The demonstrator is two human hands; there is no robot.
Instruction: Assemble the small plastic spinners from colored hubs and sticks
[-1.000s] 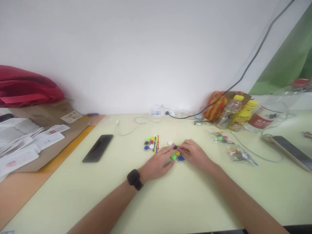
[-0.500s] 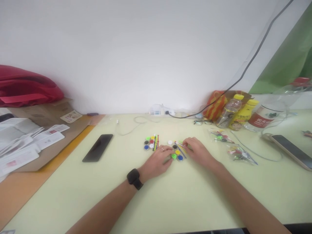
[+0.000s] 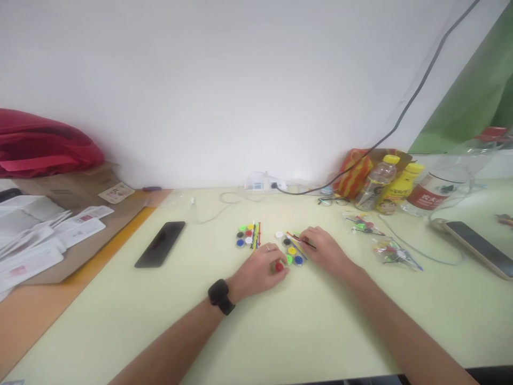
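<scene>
Now the left hand [image 3: 257,270] curls around a red round piece [image 3: 278,267], pinching it between finger and thumb. The right hand [image 3: 325,250] seems to pinch a thin dark stick [image 3: 309,245]. Both are near the middle of the counter [image 3: 256,337], closer to its back edge. A soft grip should work best, and lifting the bits straight up would likely keep the loose round pieces [image 3: 292,251] from getting bumped. Toward the right edge, a clear bag [image 3: 364,224] and another see-through bag [image 3: 396,253] hold little bits of many colors. By the back edge stands a yellow bottle [image 3: 403,187]; its insides don't show.
</scene>
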